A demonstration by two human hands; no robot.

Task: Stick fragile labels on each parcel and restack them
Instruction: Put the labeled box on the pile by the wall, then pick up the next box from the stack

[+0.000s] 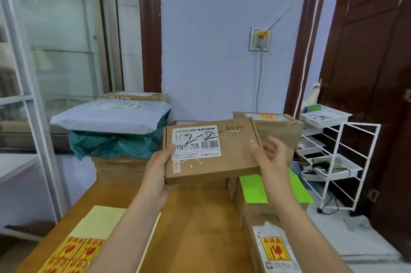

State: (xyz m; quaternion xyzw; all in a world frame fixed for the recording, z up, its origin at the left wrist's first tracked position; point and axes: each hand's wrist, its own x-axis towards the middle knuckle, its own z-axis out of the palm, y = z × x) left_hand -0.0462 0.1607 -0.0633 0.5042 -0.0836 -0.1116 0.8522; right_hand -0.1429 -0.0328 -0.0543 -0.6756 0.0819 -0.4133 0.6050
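A flat brown cardboard parcel with a white printed label marked "2-2" is held above the wooden table. My left hand grips its left edge, thumb on the label. At the parcel's right edge my right hand has its fingers spread, the thumb near the edge. A sheet of yellow-and-red fragile labels lies at the table's near left on pale backing paper. One parcel with a fragile label lies at the near right. Another labelled box stands behind the held parcel.
At the back left, a grey mailer bag and a green bag lie on stacked boxes. A box with green tape sits right of centre. A white wire rack with trays stands to the right, before a brown door.
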